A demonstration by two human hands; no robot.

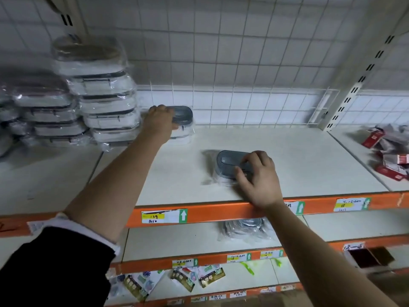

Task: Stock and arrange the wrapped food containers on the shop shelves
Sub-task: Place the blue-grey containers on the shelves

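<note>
On the white top shelf (298,156), the left hand (161,119) reaches to the back, its fingers curled over the grey lid of a wrapped container (183,120) that sits just beside the tall stack of wrapped containers (106,100). A shorter stack (48,111) stands further left, touching the tall one. The right hand (259,177) grips a second grey-lidded container (229,161) near the middle front of the shelf, fingers bent over the lid and thumb against its near side. The two containers are well apart, with bare shelf between them. A pile of red boxes (389,151) lies at the far right, beyond a slotted upright post (358,85). A wire grid (243,52) backs the shelf. Price tags (163,216) are stuck on the orange front edge (221,210). On the shelf below lies another wrapped item (243,229), partly hidden by the right forearm.
</note>
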